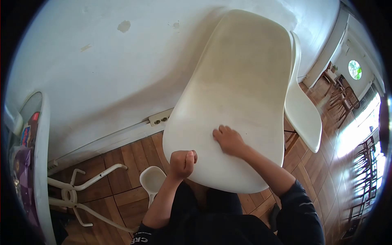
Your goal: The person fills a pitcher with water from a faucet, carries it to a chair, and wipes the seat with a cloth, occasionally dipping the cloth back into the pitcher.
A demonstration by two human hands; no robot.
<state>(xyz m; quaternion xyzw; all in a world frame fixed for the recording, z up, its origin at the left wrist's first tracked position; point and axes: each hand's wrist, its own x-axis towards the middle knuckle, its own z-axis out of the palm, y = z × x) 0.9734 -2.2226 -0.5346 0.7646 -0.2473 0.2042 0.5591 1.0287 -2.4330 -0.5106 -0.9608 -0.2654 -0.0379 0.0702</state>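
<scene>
A cream plastic chair shell (241,81) fills the middle of the view, its seat facing me and its back toward the white wall. My left hand (182,162) is clenched around the seat's front-left edge. My right hand (229,140) rests palm-down on the seat, fingers curled; whether something lies under it cannot be told. Both forearms reach up from my dark sleeves at the bottom.
A second white chair (303,110) stands just right of the first. A round white table (41,163) with colourful items and a white metal base (81,196) is at left. A small white object (152,179) sits on the wooden floor. Wooden chairs (343,98) stand far right.
</scene>
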